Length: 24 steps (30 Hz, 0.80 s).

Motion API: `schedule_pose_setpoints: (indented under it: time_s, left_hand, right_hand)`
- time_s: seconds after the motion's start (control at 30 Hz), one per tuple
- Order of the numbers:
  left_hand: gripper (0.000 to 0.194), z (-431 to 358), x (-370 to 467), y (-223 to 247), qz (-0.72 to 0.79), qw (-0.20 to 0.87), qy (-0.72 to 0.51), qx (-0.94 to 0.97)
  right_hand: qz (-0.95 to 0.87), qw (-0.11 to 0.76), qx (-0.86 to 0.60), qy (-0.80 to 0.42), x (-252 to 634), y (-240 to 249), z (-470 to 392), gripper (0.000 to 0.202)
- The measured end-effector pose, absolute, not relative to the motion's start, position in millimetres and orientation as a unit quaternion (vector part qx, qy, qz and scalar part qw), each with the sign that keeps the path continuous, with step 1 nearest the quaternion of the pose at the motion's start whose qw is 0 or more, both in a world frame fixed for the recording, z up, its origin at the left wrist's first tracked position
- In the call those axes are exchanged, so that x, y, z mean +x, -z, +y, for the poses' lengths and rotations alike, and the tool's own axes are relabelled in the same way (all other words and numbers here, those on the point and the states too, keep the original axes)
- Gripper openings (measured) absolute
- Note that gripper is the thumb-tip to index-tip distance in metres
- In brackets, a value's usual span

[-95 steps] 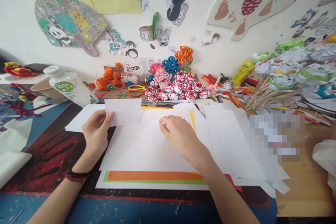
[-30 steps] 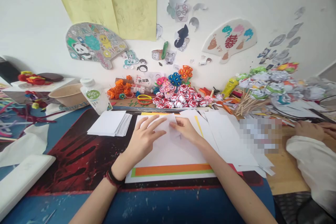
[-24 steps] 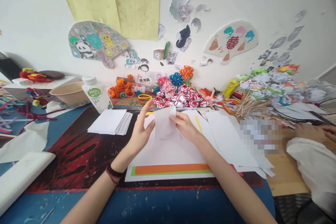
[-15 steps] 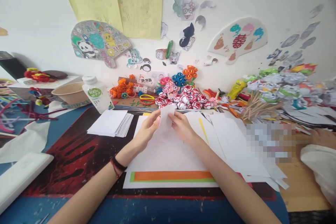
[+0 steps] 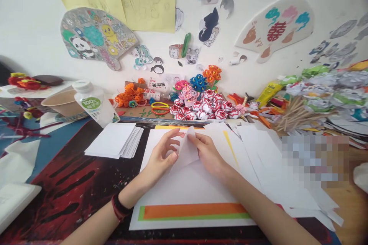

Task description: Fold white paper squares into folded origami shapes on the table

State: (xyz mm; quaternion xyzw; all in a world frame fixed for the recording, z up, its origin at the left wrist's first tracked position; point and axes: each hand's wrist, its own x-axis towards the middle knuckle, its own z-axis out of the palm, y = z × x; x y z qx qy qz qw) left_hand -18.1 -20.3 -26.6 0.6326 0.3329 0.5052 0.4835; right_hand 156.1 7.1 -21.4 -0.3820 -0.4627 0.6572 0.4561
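A small folded piece of white paper (image 5: pixel 187 154) is held up at a slant over the large white sheets. My right hand (image 5: pixel 208 152) pinches it by the upper edge between thumb and fingers. On its other side my left hand (image 5: pixel 161 157) has its fingers spread and slightly curved, with the thumb apart; it is close beside the paper, and whether a fingertip touches it I cannot tell. Beneath both hands lies a large white sheet (image 5: pixel 172 189), with an orange strip (image 5: pixel 195 210) over a green one (image 5: pixel 141 213) along its near edge.
Left of my hands sits a stack of white paper squares (image 5: pixel 110 140), with a white bottle (image 5: pixel 94 103) behind it. Red-and-white paper flowers (image 5: pixel 209 106) line the wall. More white sheets (image 5: pixel 276 168) and bundled wooden sticks (image 5: pixel 297 115) are at right, beside a blurred patch.
My left hand's fingers have opened away from the paper, while my right hand keeps its pinch. The paper now tilts and is lower. The camera view has shifted slightly.
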Motion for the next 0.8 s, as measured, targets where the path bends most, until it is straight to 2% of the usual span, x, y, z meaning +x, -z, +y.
schedule_pose_setpoints:
  time_s: [0.1,0.27,0.4,0.5,0.67,0.8]
  left_hand:
    - [0.069,-23,-18,23,0.338,0.500,-0.521,0.604]
    - [0.031,-29,-20,20,0.469,0.466,-0.527,0.534]
    - [0.026,-27,-28,20,0.604,0.280,-0.479,0.572]
    - [0.019,-26,-33,18,0.628,0.114,-0.438,0.633]
    - [0.021,-30,-34,22,0.578,-0.111,-0.373,0.717]
    - [0.037,-36,-32,25,0.479,-0.225,-0.277,0.802]
  right_hand:
    - [-0.453,0.488,-0.414,-0.621,158,18,2,0.034]
    - [-0.476,0.489,-0.410,-0.605,156,13,-7,0.030]
    - [-0.549,0.445,-0.424,-0.567,153,19,-10,0.028]
    - [-0.580,0.405,-0.453,-0.543,151,23,-12,0.030]
    - [-0.581,0.372,-0.460,-0.559,150,21,-15,0.030]
    - [-0.584,0.388,-0.435,-0.566,150,20,-15,0.033]
